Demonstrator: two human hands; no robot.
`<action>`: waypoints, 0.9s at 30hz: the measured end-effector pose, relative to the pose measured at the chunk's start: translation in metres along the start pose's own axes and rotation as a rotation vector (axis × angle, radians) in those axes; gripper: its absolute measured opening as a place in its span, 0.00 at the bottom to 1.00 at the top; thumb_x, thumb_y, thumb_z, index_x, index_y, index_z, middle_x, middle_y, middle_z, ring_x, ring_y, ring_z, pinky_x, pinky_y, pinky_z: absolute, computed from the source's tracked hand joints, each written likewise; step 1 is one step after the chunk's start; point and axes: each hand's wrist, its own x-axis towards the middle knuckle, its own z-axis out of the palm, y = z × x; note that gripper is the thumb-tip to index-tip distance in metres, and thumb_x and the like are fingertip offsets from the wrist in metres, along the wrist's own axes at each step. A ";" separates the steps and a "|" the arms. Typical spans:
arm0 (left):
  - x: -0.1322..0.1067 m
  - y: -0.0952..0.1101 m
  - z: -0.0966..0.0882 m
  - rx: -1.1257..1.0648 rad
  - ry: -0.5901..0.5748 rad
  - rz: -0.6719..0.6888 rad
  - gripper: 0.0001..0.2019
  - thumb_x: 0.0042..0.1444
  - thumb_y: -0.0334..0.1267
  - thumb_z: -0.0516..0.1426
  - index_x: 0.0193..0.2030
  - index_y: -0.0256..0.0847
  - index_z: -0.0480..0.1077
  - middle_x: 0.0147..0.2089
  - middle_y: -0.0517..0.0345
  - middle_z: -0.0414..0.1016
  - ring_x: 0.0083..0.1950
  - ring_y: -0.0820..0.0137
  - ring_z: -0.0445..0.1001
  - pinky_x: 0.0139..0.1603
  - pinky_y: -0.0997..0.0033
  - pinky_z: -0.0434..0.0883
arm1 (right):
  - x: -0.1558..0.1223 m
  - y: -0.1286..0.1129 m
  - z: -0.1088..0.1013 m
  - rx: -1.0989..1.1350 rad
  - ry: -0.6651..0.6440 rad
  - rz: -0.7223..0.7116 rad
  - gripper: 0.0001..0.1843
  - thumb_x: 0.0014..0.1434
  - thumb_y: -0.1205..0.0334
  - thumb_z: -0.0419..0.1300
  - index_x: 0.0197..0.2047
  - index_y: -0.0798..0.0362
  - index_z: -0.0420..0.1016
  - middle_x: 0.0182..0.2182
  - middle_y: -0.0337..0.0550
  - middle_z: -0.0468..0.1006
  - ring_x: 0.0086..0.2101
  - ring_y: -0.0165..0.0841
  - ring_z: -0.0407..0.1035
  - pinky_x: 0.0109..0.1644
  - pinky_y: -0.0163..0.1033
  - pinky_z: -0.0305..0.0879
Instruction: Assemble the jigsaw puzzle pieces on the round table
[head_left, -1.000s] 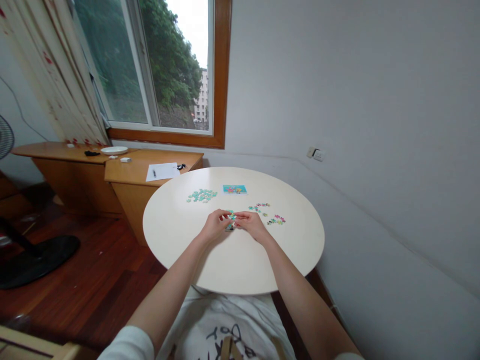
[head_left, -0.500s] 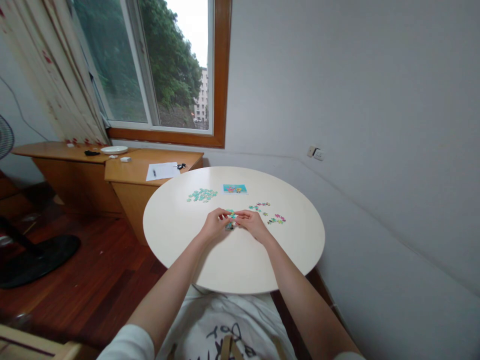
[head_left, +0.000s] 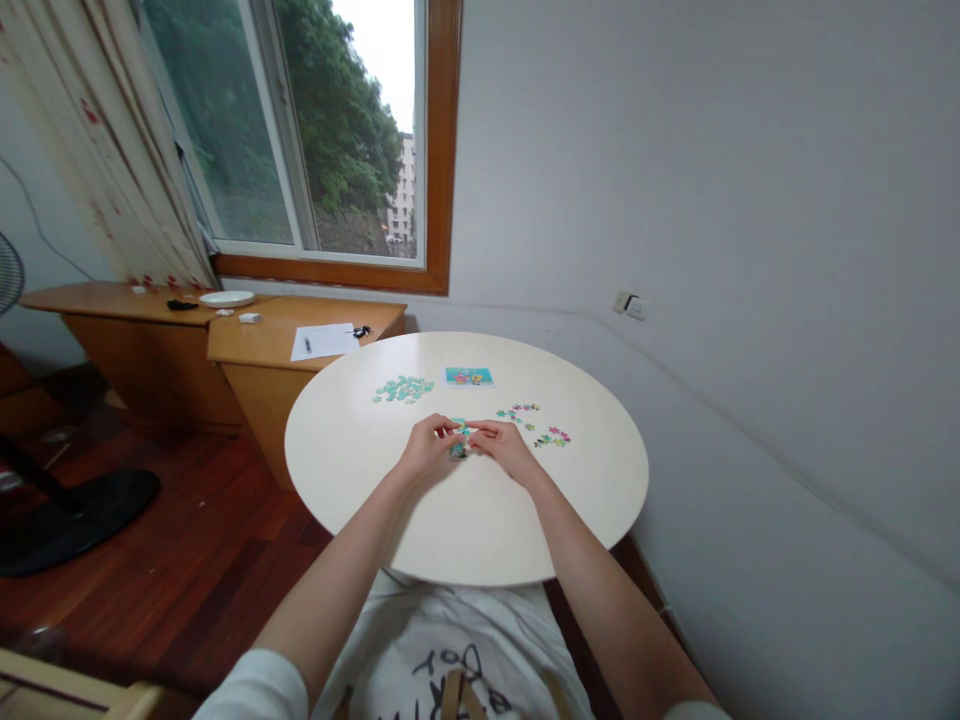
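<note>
Over the middle of the white round table [head_left: 480, 540], my left hand [head_left: 429, 444] and my right hand [head_left: 504, 446] meet from either side at a small cluster of joined jigsaw puzzle pieces [head_left: 458, 452]. Both hands are closed in a pinch, thumbs and forefingers at the cluster's edges. Fingers cover much of it, and the pieces between the fingertips are small. Behind the hands lies a blue picture card [head_left: 469, 377] with colourful figures. Pale green puzzle pieces [head_left: 405, 388] are heaped to the left of that card. Loose pink and green pieces [head_left: 553, 437] are scattered right of my right hand.
A wooden cabinet [head_left: 315, 380] stands beyond the table's left side, bearing a paper sheet [head_left: 324, 341] and a white plate [head_left: 227, 299]. A fan base [head_left: 82, 520] rests on the floor at left. The wall [head_left: 720, 300] runs close along the right.
My left hand has shifted very slightly left and up by the puzzle cluster. My right hand stays nearly in place, and the other pieces lie as before.
</note>
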 end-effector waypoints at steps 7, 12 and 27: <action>0.000 0.001 -0.001 0.003 -0.010 0.002 0.04 0.45 0.34 0.61 0.29 0.37 0.75 0.27 0.57 0.72 0.29 0.71 0.67 0.33 0.69 0.67 | 0.002 0.001 -0.002 -0.033 0.006 -0.020 0.20 0.42 0.54 0.67 0.39 0.56 0.80 0.23 0.40 0.78 0.26 0.28 0.70 0.35 0.37 0.66; 0.001 -0.001 -0.001 -0.023 -0.008 0.003 0.06 0.45 0.35 0.62 0.30 0.37 0.76 0.26 0.57 0.73 0.29 0.71 0.68 0.33 0.69 0.67 | 0.004 0.003 -0.004 -0.029 -0.001 -0.015 0.20 0.44 0.53 0.66 0.40 0.56 0.79 0.23 0.40 0.77 0.26 0.28 0.70 0.34 0.36 0.66; 0.002 -0.001 0.000 -0.106 -0.006 0.010 0.07 0.45 0.29 0.58 0.33 0.37 0.75 0.27 0.56 0.75 0.27 0.72 0.69 0.31 0.71 0.67 | 0.000 0.001 0.000 -0.057 -0.076 0.027 0.29 0.45 0.53 0.66 0.50 0.58 0.74 0.36 0.50 0.80 0.32 0.32 0.71 0.30 0.33 0.62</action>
